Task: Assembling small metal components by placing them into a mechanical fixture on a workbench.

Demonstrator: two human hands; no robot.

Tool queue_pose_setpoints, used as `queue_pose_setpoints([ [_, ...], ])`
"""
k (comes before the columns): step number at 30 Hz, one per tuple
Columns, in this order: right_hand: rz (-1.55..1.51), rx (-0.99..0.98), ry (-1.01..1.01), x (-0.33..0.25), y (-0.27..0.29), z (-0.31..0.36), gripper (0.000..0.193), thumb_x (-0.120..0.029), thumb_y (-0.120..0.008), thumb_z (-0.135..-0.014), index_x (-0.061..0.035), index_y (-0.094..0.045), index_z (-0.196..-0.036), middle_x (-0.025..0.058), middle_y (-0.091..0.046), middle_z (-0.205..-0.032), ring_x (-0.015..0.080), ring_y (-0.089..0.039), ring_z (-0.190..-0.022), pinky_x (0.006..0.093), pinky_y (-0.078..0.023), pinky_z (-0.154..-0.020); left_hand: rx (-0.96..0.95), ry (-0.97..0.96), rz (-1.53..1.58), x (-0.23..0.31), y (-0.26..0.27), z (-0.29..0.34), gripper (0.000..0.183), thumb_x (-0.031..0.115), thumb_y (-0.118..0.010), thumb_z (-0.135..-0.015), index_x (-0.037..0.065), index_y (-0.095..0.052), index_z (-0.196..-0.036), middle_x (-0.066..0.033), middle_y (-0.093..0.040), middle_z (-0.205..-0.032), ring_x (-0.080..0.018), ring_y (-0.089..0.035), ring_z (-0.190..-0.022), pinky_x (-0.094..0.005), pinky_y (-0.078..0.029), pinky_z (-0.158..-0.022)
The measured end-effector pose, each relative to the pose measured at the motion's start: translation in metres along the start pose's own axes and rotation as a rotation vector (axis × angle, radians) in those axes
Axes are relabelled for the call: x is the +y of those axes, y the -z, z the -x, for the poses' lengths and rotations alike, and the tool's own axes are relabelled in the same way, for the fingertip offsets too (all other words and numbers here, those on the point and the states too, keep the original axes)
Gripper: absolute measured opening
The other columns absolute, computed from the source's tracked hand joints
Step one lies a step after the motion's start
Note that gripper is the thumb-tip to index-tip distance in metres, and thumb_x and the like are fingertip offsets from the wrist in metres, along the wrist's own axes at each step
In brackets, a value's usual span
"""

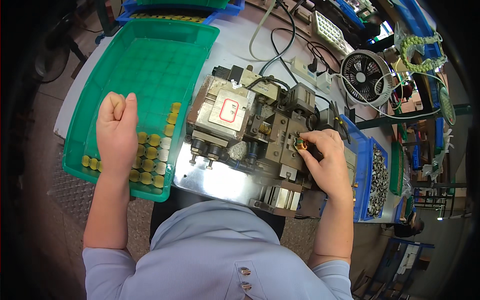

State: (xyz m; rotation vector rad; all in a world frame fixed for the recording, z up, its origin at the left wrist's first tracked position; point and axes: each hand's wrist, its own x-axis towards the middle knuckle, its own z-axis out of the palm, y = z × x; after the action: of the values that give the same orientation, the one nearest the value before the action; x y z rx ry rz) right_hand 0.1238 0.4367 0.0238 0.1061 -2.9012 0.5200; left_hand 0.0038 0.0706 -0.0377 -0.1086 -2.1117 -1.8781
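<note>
Over the green tray at the left, my left hand is closed in a fist; whatever its fingers may hold is hidden. In the tray's near part lie several small yellow-faced round parts in short rows. My right hand is closed, with thumb and forefinger pinching a small copper-wire coil with some green on it. The coil is at the right part of a metal bench machine; whether it touches the machine I cannot tell.
Right of the machine, a blue bin holds many small metal parts. A round fan stands at the back right, near a power strip and loose cables. A bright metal plate lies before the machine.
</note>
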Motion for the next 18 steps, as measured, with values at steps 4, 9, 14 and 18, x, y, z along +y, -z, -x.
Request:
queue_pose_setpoints([
  [4,0.032,0.002,0.029,-0.002,-0.001,-0.001,0.031,-0.007,-0.076,-0.078,-0.0087,-0.073,-0.109,0.0007,-0.071,-0.107,0.0236,-0.056,-0.101,0.0391,-0.040,-0.098,-0.015,0.005,0.016,-0.002,-0.001,0.000,0.039,0.010,-0.056,-0.103,0.016,-0.029,-0.076,0.0061,-0.030,-0.072,-0.0068,-0.027,-0.064,-0.0234,-0.029,-0.058],
  [9,0.135,0.008,0.113,-0.004,-0.003,-0.001,0.031,-0.007,-0.074,-0.079,-0.0087,-0.073,-0.110,-0.0003,-0.069,-0.111,0.0232,-0.055,-0.103,0.0399,-0.039,-0.097,-0.026,0.003,0.022,-0.004,0.000,-0.001,0.038,0.010,-0.055,-0.104,0.016,-0.030,-0.077,0.0061,-0.030,-0.072,-0.0068,-0.027,-0.064,-0.0236,-0.030,-0.058],
  [14,0.260,0.024,0.177,-0.012,-0.002,0.005,0.032,-0.006,-0.071,-0.080,-0.0089,-0.073,-0.111,-0.0010,-0.067,-0.114,0.0225,-0.054,-0.104,0.0407,-0.037,-0.096,0.007,-0.017,-0.016,-0.006,0.001,-0.001,0.037,0.011,-0.055,-0.104,0.016,-0.030,-0.078,0.0061,-0.031,-0.073,-0.0066,-0.027,-0.065,-0.0235,-0.030,-0.059],
  [18,0.303,0.022,0.148,-0.018,-0.005,0.009,0.035,-0.001,-0.068,-0.079,-0.0089,-0.074,-0.112,-0.0004,-0.067,-0.115,0.0220,-0.055,-0.104,0.0400,-0.037,-0.096,-0.007,-0.016,-0.036,-0.002,0.003,0.000,0.033,0.009,-0.055,-0.103,0.015,-0.032,-0.079,0.0050,-0.033,-0.076,-0.0071,-0.029,-0.067,-0.0235,-0.032,-0.061],
])
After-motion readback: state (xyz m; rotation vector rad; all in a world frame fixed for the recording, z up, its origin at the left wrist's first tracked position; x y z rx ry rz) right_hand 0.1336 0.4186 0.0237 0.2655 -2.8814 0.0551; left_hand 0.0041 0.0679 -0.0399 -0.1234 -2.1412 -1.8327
